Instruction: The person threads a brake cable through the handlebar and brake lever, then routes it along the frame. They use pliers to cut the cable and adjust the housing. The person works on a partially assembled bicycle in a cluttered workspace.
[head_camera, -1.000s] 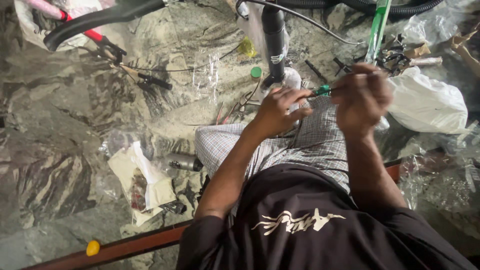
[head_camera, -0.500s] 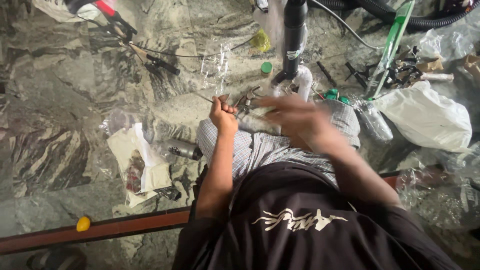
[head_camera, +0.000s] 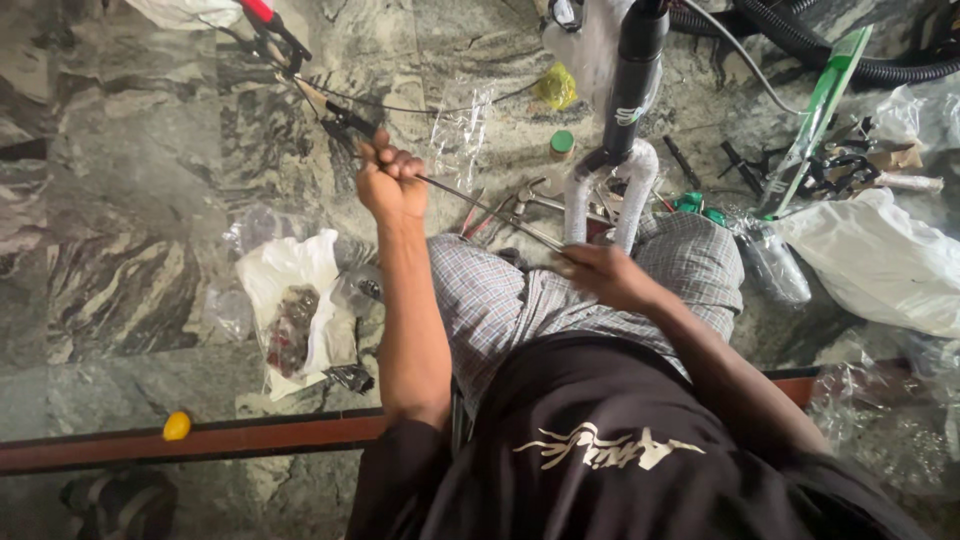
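My left hand (head_camera: 390, 180) is closed in a fist around a thin dark cable (head_camera: 480, 208). The cable runs taut and slanting down to my right hand (head_camera: 600, 272), which pinches its other end over my checked-trousered knee (head_camera: 500, 300). Past my left fist the cable carries on up-left towards a dark tool (head_camera: 345, 122) on the floor. Just beyond my right hand stands a white bicycle fork (head_camera: 605, 195) with a black upper tube (head_camera: 635, 70).
Pliers and other metal tools (head_camera: 520, 200) lie by the fork on the marble floor. There is a green cap (head_camera: 562, 143), a white bag with dark parts (head_camera: 295, 310) at left, plastic bags (head_camera: 880, 260) at right, black hoses (head_camera: 850, 65) top right, and a reddish bar (head_camera: 250, 435) near me.
My right hand has dropped from up by the green tool to my knee. My left hand has swung out to the left and up, drawing the cable taut.
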